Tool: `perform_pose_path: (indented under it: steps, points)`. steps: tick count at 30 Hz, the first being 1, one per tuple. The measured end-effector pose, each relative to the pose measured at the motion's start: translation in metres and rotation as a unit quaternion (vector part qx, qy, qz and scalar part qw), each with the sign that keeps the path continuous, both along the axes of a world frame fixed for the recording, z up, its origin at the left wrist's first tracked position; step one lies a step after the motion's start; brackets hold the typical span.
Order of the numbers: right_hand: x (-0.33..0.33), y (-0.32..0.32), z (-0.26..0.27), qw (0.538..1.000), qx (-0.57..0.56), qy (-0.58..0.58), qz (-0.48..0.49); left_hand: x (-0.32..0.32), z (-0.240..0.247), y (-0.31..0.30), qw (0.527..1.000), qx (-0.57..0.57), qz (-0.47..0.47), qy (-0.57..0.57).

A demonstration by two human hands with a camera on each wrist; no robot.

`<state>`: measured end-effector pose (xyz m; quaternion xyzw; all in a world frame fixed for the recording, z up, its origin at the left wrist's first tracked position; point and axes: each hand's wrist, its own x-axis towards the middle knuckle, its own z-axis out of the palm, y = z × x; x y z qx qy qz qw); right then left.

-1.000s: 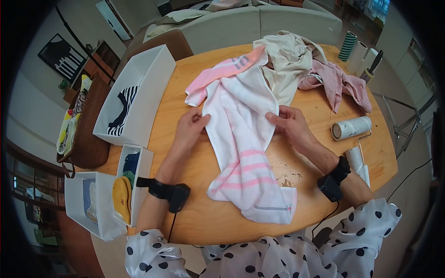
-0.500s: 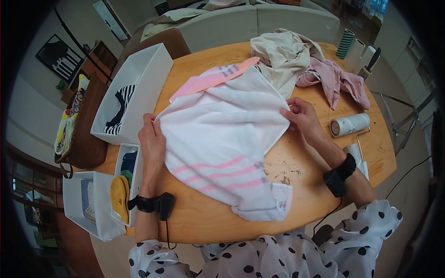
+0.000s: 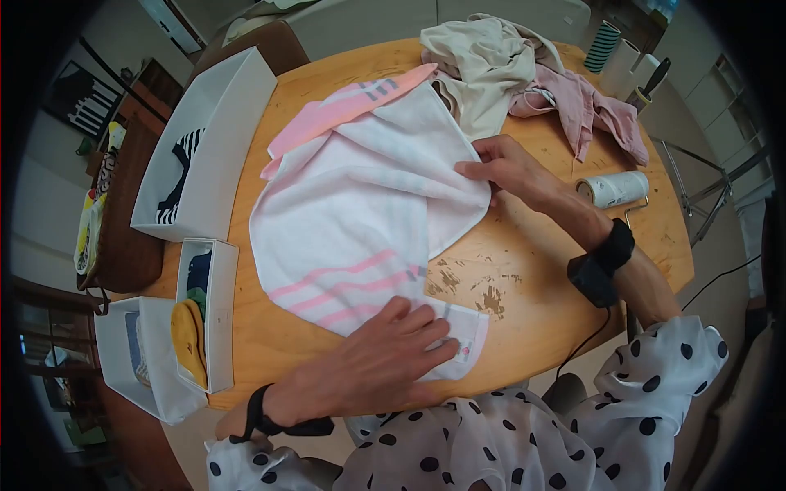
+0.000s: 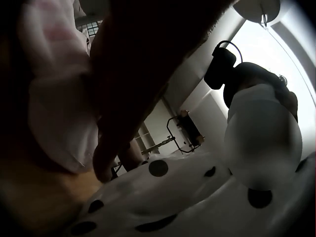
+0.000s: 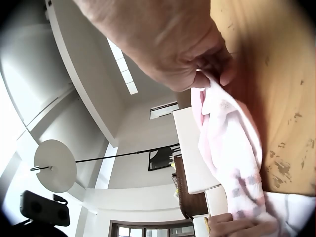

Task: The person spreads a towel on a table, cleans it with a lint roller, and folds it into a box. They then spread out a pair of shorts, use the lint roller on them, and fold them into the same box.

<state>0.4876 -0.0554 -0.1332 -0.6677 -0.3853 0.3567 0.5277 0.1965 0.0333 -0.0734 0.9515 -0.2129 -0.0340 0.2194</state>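
A white towel (image 3: 344, 196) with pink stripes lies spread over the wooden table (image 3: 557, 245), its pink end with grey marks folded at the far side. My right hand (image 3: 512, 170) pinches the towel's right edge between thumb and fingers. The right wrist view shows this same grip, with the cloth hanging from the right hand's fingertips (image 5: 201, 79). Over the towel's near end, by a small label (image 3: 465, 350), is my left hand (image 3: 385, 360), its fingers loosely spread. The left wrist view is dark, with the left hand (image 4: 128, 74) in shadow beside the cloth.
A cream garment (image 3: 483, 74) and a pink garment (image 3: 585, 114) lie bunched at the back. To the right is a lint roller (image 3: 618, 188). White boxes (image 3: 237, 123) with folded clothes stand along the left, beside a brown bag (image 3: 135, 204). Several rolls (image 3: 620, 64) stand at back right.
Both hands drew the bunched towel apart by its edges, spreading it leftward. Since then my left hand has let go of the left edge and moved to the near end. The right hand keeps its edge.
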Motion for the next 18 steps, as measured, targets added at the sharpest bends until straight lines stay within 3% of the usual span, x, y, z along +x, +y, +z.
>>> perform_pose_path:
  steps: [3, 6, 8, 9, 11, 12, 13, 14, 16, 18]
  points:
    - [0.005, -0.025, 0.021, 0.989, -0.133, 0.018, 0.066, -0.02, 0.008, 0.012, 0.994, 0.06, -0.026, 0.083]
    - [0.001, -0.036, 0.024, 0.986, -0.144, -0.014, 0.083, -0.036, 0.022, 0.031, 0.987, 0.09, -0.039, 0.129]
    - [-0.003, -0.045, 0.022, 0.984, -0.153, -0.024, 0.091, -0.046, 0.047, 0.055, 0.995, -0.099, 0.024, 0.02]
    - [-0.004, -0.048, 0.021, 0.983, -0.164, -0.036, 0.074, -0.051, 0.047, 0.078, 0.982, -0.184, 0.0, -0.033]
    - [-0.006, -0.05, 0.023, 0.98, -0.18, -0.066, 0.045, -0.041, 0.042, 0.16, 0.917, -0.387, -0.098, -0.002]
    - [-0.008, -0.05, 0.027, 0.981, -0.176, -0.067, 0.051, -0.039, 0.044, 0.16, 0.871, -0.488, 0.038, -0.036]
    - [-0.011, -0.052, 0.032, 0.977, -0.198, -0.074, 0.042, -0.033, 0.052, 0.153, 0.79, -0.585, 0.161, -0.085]
    - [-0.014, -0.055, 0.037, 0.971, -0.221, -0.08, 0.033, -0.042, 0.055, 0.119, 0.614, -0.588, 0.468, -0.239]
    - [-0.015, -0.061, 0.04, 0.966, -0.242, -0.089, 0.023, -0.03, 0.045, 0.16, 0.724, -0.506, 0.457, -0.105]
    - [-0.012, -0.068, 0.04, 0.962, -0.238, -0.134, 0.023, -0.02, 0.034, 0.17, 0.738, -0.503, 0.441, -0.084]
